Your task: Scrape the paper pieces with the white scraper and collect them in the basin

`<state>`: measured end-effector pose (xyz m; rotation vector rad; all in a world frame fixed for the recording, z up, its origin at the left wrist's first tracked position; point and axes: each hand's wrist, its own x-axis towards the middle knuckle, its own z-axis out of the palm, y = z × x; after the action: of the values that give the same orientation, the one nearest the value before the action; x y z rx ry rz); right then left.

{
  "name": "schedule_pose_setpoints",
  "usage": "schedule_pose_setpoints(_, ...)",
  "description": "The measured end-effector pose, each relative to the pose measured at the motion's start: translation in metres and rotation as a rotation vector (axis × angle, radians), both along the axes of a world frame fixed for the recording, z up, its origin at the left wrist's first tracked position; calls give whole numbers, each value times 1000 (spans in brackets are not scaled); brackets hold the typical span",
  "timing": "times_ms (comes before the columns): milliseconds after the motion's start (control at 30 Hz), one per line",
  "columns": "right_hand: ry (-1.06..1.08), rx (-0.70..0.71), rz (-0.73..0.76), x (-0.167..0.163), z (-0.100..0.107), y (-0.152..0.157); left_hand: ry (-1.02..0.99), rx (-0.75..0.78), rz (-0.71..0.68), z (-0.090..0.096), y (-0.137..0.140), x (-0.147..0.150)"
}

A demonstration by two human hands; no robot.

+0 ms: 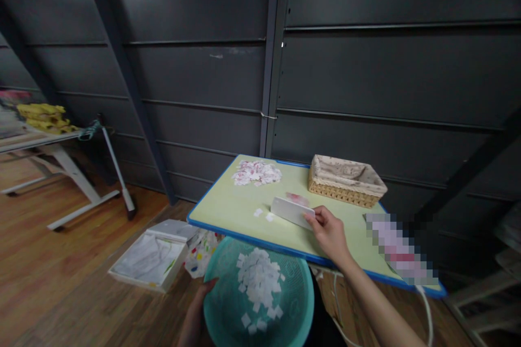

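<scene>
My right hand [330,232] grips one end of a flat white rectangular panel [290,211], which stands on its long edge on the yellow-green tabletop [222,203]. Beside the panel's left end lie a few small white squares [269,218], and a pinkish patch [298,199] shows behind it. Below the table's front edge is a teal plastic basket [308,295] holding a heap of small white squares [259,279]. My left hand [200,298] is closed on the basket's left rim; most of its fingers are hidden.
A heap of pink-and-white pieces [256,172] lies at the table's back left. A cloth-lined wicker basket [340,191] stands at the back right, near a pixelated item [396,249] with a white cable. An open white box [148,260] sits on the floor left, before a dark panelled wall.
</scene>
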<state>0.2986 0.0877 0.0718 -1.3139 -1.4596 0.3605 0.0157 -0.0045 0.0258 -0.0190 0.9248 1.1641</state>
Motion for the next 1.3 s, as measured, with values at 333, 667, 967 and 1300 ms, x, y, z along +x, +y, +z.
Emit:
schedule_pose_setpoints(333, 79, -26, 11, 0, 6, -3, 111, 31, -18, 10, 0, 2)
schedule_pose_setpoints(667, 63, -34, 48, -5, 7, -9, 117, 14, -2, 12, 1, 1)
schedule_pose_setpoints(967, -55, -68, 159, -13, 7, -33, 112, -36, -9, 16, 1, 1)
schedule_pose_setpoints(1300, -58, 46, 44, -27, 4, -7, 174, -55, -26, 13, 1, -5)
